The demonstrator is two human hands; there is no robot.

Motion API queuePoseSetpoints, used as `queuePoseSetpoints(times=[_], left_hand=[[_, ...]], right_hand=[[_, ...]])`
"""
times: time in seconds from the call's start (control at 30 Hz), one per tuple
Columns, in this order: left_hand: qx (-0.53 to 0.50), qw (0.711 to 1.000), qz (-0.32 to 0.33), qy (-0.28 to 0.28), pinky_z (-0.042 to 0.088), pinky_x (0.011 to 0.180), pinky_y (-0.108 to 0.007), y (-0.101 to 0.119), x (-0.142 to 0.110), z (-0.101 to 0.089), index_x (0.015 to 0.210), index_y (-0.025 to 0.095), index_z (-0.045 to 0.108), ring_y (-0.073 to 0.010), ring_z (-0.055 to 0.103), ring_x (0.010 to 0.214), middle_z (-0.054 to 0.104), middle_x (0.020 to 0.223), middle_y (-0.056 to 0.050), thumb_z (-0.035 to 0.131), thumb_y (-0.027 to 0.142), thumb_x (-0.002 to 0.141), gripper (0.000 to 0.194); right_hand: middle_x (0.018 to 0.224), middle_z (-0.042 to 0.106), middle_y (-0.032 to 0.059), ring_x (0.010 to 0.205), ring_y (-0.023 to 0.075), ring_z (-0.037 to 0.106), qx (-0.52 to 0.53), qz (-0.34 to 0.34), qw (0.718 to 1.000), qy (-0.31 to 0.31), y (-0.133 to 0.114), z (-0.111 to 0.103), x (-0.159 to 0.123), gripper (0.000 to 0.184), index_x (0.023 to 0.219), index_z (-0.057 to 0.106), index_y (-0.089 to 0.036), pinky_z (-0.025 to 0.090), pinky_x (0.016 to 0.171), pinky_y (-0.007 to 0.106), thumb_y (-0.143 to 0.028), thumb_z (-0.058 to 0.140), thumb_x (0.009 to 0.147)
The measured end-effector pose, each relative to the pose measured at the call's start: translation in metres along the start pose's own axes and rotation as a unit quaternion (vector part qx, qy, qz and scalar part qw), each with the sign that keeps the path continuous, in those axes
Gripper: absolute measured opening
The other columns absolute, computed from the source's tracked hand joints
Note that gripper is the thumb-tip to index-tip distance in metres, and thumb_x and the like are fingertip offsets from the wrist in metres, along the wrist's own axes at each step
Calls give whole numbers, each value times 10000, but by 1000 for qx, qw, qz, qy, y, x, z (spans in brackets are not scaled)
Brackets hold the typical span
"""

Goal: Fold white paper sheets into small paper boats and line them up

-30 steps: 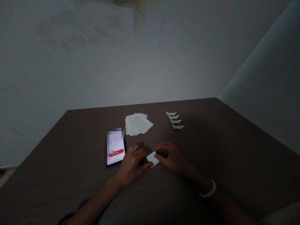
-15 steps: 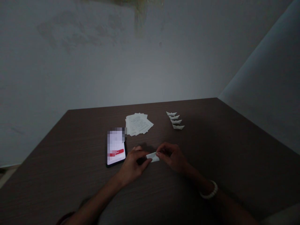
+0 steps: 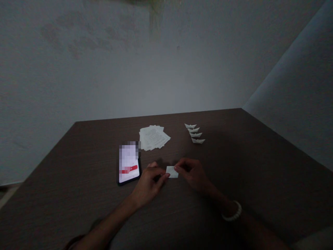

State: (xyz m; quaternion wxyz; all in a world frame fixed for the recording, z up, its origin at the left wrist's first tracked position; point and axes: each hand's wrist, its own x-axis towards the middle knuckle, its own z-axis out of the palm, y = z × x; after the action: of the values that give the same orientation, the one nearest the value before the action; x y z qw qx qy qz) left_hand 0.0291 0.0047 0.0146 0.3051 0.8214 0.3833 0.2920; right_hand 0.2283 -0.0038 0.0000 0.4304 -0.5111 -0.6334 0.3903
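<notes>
Between my hands is a small folded piece of white paper [image 3: 172,172], low over the brown table. My left hand [image 3: 150,180] pinches its left edge between thumb and fingers. At the upper right edge, the thumb and forefinger of my right hand [image 3: 191,172] close on the paper. A phone or small tablet [image 3: 129,161] with a lit screen lies just left of my left hand. Beyond my hands, a loose stack of printed paper sheets [image 3: 154,138] is spread out. Several folded paper boats [image 3: 198,141] stand in a row to the right of that stack.
The dark brown wooden table [image 3: 85,156] runs back to a grey, stained wall [image 3: 166,69]. Another wall slants along the right side. A pale beaded bracelet [image 3: 234,212] circles my right wrist.
The paper was tilted a second ago, looked like a narrow strip half a second ago, and now shows a wider, squarer face. Both hands have kept their grip and shifted only slightly.
</notes>
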Motion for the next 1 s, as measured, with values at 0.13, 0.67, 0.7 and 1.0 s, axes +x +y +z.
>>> queuePoseSetpoints(times=[0.13, 0.67, 0.7, 1.0], left_hand=[[16, 1000, 6, 6, 404, 668, -307, 1, 0, -1, 657, 168, 592, -174, 508, 711, 549, 660, -19, 478, 291, 934, 324], [-11, 999, 25, 20, 394, 677, -306, 3, 1, 6, 723, 177, 636, -168, 506, 695, 575, 667, -16, 482, 303, 936, 292], [-12, 999, 22, 30, 395, 670, -304, 4, 2, 5, 701, 174, 633, -166, 505, 680, 574, 651, -16, 487, 308, 933, 305], [15, 998, 16, 62, 419, 668, -317, 3, 2, 4, 702, 170, 612, -174, 529, 686, 592, 668, -26, 525, 296, 893, 245]], right_hand=[[619, 622, -1, 550, 110, 506, -24, -14, 1000, -3, 0, 0, 0, 143, 737, 674, -167, 388, 520, 221, -290, 629, 796], [616, 571, -16, 553, 105, 488, -30, -64, 997, -21, -6, 7, -4, 178, 723, 620, -172, 371, 532, 218, -285, 567, 849], [634, 590, -11, 568, 108, 505, -27, -59, 998, -24, -5, 7, -3, 178, 738, 631, -172, 381, 543, 218, -290, 568, 854], [636, 622, -13, 573, 107, 518, -98, -82, 992, -11, 3, 5, -1, 110, 709, 687, -193, 375, 559, 227, -230, 651, 806]])
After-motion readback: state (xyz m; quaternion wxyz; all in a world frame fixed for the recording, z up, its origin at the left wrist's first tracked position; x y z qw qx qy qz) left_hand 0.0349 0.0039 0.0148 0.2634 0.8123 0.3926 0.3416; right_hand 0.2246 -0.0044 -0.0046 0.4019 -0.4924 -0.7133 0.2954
